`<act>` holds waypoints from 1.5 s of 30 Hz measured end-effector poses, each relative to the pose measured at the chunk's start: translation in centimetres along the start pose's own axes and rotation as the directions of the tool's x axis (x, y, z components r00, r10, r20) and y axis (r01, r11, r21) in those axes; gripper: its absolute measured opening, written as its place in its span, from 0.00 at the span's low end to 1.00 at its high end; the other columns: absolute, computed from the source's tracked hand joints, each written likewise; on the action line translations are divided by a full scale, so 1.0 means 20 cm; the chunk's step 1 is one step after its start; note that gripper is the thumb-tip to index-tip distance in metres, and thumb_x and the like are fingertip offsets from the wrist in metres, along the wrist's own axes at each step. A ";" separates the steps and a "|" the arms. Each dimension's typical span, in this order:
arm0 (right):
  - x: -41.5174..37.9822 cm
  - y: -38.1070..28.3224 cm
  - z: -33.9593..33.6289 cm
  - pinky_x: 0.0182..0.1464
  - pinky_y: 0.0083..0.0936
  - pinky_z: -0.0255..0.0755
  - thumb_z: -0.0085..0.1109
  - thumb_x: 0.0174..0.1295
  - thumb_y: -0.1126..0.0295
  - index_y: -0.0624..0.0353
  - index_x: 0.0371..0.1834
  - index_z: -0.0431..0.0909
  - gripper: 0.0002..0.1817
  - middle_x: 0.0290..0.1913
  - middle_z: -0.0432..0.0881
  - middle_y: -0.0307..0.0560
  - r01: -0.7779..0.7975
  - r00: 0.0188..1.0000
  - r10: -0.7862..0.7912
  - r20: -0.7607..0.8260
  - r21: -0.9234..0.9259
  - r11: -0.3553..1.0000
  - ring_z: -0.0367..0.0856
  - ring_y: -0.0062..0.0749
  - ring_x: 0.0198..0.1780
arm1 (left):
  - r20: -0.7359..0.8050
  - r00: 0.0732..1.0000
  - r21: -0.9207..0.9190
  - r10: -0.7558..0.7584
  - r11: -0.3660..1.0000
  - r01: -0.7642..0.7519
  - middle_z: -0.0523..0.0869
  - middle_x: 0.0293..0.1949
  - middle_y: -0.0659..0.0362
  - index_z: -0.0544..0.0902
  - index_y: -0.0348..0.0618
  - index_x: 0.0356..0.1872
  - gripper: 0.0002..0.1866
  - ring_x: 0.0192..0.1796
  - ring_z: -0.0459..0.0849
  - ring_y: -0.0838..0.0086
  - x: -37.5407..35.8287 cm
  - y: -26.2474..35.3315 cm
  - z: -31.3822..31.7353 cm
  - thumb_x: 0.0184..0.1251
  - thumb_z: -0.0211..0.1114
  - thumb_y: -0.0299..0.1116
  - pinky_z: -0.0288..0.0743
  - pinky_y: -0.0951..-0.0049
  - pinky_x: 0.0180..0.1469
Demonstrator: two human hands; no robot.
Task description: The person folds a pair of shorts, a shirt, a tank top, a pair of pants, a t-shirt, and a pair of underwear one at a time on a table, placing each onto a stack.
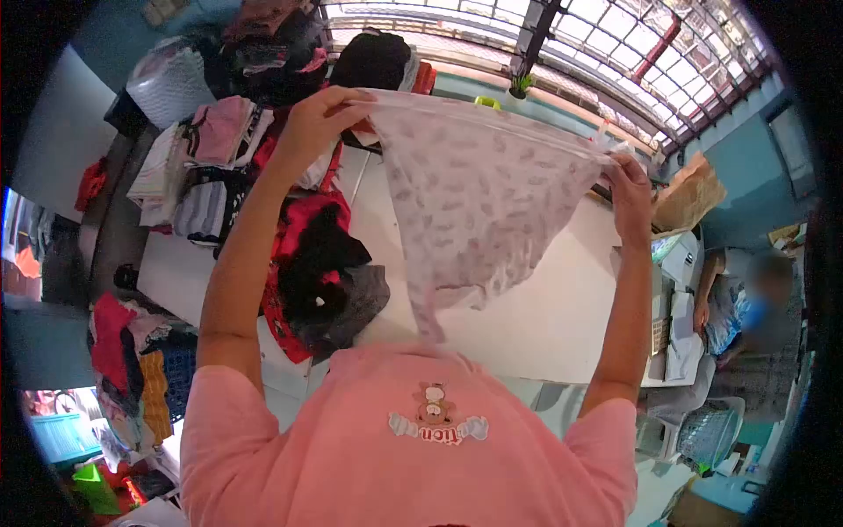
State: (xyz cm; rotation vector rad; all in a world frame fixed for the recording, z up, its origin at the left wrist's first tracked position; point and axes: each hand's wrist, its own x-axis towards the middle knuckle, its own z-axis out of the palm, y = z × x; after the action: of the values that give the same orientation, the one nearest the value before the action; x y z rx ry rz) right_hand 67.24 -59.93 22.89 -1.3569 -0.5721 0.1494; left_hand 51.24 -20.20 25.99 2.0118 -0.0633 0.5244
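My left hand (334, 120) pinches one upper corner of a thin, pale garment (483, 180) with a small grey leaf-like print. My right hand (630, 180) grips the opposite corner. Between the two hands the top edge is stretched nearly straight, and the cloth hangs in loose folds over the white table (544, 325). One narrow part of it trails down toward my pink shirt (421, 483). Its exact kind I cannot make out. Left of it on the table lies a heap of black, red and grey clothes (325, 272).
Folded clothes (211, 167) are stacked at the left, near a white woven basket (171, 83). Beyond the table is a barred window (632, 53). A brown paper bag (689, 193) stands at the right, where another person (729, 299) sits by white cloth.
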 end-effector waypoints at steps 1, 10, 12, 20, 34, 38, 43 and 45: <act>0.00 0.03 0.00 0.46 0.21 0.69 0.53 0.58 0.72 0.61 0.37 0.75 0.06 0.39 0.77 0.41 -0.009 1.000 0.009 -0.005 -0.001 1.000 0.75 0.22 0.40 | 0.014 1.000 0.048 -0.024 0.999 0.023 0.80 0.33 0.60 0.77 0.37 0.37 0.09 0.35 0.76 0.80 0.02 -0.01 0.03 0.56 0.59 0.30 0.70 0.80 0.39; 0.00 -0.11 0.07 0.44 0.18 0.67 0.55 0.55 0.76 0.60 0.47 0.71 0.15 0.36 0.73 0.38 0.069 0.969 -0.095 -0.228 -0.122 0.990 0.72 0.21 0.39 | -0.214 0.964 0.214 0.156 0.971 -0.110 0.80 0.38 0.60 0.75 0.41 0.43 0.15 0.38 0.78 0.78 0.18 -0.01 0.05 0.53 0.62 0.25 0.71 0.77 0.43; -0.08 -0.12 0.08 0.45 0.16 0.67 0.56 0.53 0.77 0.60 0.48 0.71 0.18 0.37 0.72 0.37 0.047 0.960 -0.093 -0.266 -0.173 0.984 0.71 0.21 0.40 | -0.250 0.953 0.113 0.171 0.983 -0.147 0.80 0.39 0.59 0.76 0.41 0.43 0.14 0.39 0.79 0.77 0.12 0.01 0.07 0.52 0.61 0.25 0.71 0.78 0.43; -0.63 0.04 0.14 0.36 0.17 0.63 0.54 0.39 0.86 0.61 0.32 0.76 0.14 0.27 0.69 0.39 -0.181 0.968 0.248 0.019 -0.631 0.755 0.68 0.23 0.31 | 0.116 0.985 0.327 -0.129 0.941 0.084 0.79 0.37 0.56 0.76 0.39 0.36 0.12 0.43 0.77 0.67 -0.54 -0.07 0.20 0.47 0.61 0.22 0.68 0.72 0.49; -1.11 0.58 0.11 0.41 0.18 0.65 0.50 0.49 0.80 0.61 0.32 0.71 0.07 0.32 0.73 0.37 -0.731 0.666 0.706 -0.240 -0.022 0.682 0.70 0.19 0.38 | 0.198 0.817 -0.014 -0.541 0.832 0.555 0.78 0.31 0.56 0.76 0.38 0.35 0.10 0.36 0.78 0.73 -1.06 -0.51 0.54 0.48 0.61 0.25 0.70 0.75 0.41; -0.88 0.72 0.07 0.43 0.19 0.64 0.50 0.52 0.75 0.59 0.35 0.71 0.07 0.33 0.72 0.36 -0.635 0.716 0.587 -0.377 -0.004 0.772 0.69 0.19 0.38 | 0.134 0.859 0.116 -0.495 0.868 0.482 0.78 0.29 0.59 0.75 0.39 0.39 0.13 0.32 0.76 0.76 -0.81 -0.75 0.59 0.48 0.61 0.23 0.70 0.76 0.39; -0.61 0.88 0.05 0.46 0.23 0.63 0.54 0.54 0.72 0.59 0.43 0.70 0.13 0.40 0.73 0.39 -0.526 0.730 0.378 -0.569 -0.116 0.842 0.70 0.24 0.43 | -0.263 0.931 0.110 -0.253 0.951 0.290 0.76 0.39 0.55 0.73 0.40 0.41 0.14 0.43 0.75 0.73 -0.50 -0.93 0.77 0.50 0.59 0.20 0.71 0.78 0.42; -0.60 0.91 0.06 0.46 0.24 0.63 0.55 0.53 0.72 0.59 0.45 0.70 0.15 0.42 0.73 0.42 -0.448 0.739 0.245 -0.628 -0.185 0.875 0.70 0.27 0.45 | -0.236 0.938 0.173 -0.254 0.939 0.297 0.76 0.42 0.54 0.73 0.41 0.41 0.15 0.46 0.75 0.70 -0.51 -0.93 0.76 0.50 0.59 0.21 0.71 0.75 0.44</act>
State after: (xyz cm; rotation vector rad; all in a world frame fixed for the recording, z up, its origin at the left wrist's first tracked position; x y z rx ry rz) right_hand 60.43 -59.93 2.17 -1.7281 0.2140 -0.0721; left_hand 52.09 -26.03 0.56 2.1078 0.4161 0.5769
